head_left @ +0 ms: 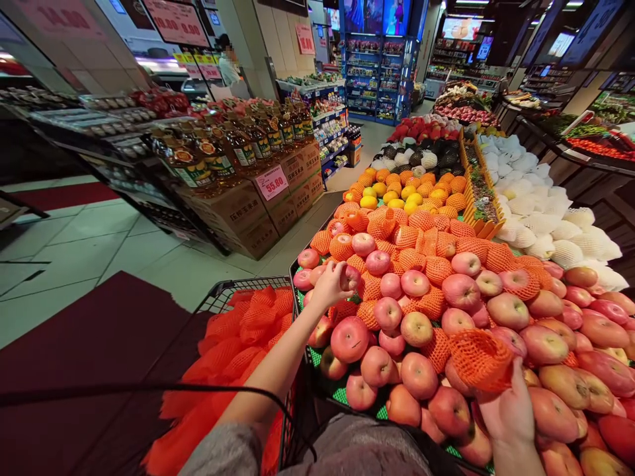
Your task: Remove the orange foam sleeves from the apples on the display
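My left hand (331, 285) reaches to the left part of the apple display, its fingers curled round a pink-red apple (352, 278). In my right hand (510, 406) is an orange foam fruit net (480, 360), its mesh spread wide, held low over the apples at the right. Whether an apple sits inside that net I cannot tell. Bare apples (350, 338) lie heaped in front of me on green mesh matting. Behind them are several apples in orange foam nets (411, 237).
A black wire basket (221, 289) filled with orange nets (233, 350) stands at my left. A dark cable (198, 389) crosses my left forearm. Oil bottles (243, 149) stand on cartons (258, 218) across the aisle. White-wrapped fruit (565, 231) and yellow fruit (397, 195) lie farther back.
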Tool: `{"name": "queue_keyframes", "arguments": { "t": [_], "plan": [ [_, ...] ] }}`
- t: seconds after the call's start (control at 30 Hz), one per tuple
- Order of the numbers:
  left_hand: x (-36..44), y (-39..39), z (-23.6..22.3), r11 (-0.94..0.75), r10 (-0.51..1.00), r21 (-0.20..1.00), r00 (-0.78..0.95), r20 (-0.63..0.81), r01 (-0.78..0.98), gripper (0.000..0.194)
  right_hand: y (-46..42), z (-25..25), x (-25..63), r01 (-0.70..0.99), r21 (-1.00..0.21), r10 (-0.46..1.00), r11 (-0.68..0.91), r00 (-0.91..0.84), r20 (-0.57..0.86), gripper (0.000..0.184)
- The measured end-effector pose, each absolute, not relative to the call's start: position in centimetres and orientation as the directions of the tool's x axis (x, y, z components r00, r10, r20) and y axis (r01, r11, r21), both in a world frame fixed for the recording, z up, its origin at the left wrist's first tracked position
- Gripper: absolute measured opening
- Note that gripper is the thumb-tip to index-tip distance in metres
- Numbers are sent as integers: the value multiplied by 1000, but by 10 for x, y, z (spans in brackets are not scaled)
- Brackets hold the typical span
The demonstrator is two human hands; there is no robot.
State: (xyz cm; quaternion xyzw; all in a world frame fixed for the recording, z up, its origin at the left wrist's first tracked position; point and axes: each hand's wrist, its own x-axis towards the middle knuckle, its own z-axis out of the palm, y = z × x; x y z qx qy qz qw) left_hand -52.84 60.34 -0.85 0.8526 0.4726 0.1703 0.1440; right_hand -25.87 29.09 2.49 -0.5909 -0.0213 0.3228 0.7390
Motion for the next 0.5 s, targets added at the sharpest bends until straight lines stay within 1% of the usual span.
{"name": "queue_keyframes", "arguments": {
  "t": [0.03,0.1,0.17,0.27,0.43,0.5],
  "plan": [
    [-530,613,-13,-535,838,352,535,108,768,77,290,28,-258,-465,-879,472,106,802,-367,57],
    [-533,625,-20,-567,815,304,575,71,766,75,292,34,-261,-454,-884,477,108,804,-355,57],
    [-535,628,-24,-581,804,290,592,56,760,76,296,36,-266,-470,-877,486,99,792,-369,59],
    [-537,627,-30,-600,783,274,622,12,751,77,303,34,-275,-536,-840,503,86,751,-428,63],
    [-535,630,-38,-639,741,264,671,-43,723,59,310,29,-281,-564,-824,542,59,711,-448,64],
    [-534,633,-35,-654,721,273,690,-55,705,59,311,28,-281,-582,-812,537,44,699,-472,64]
  ]
}}
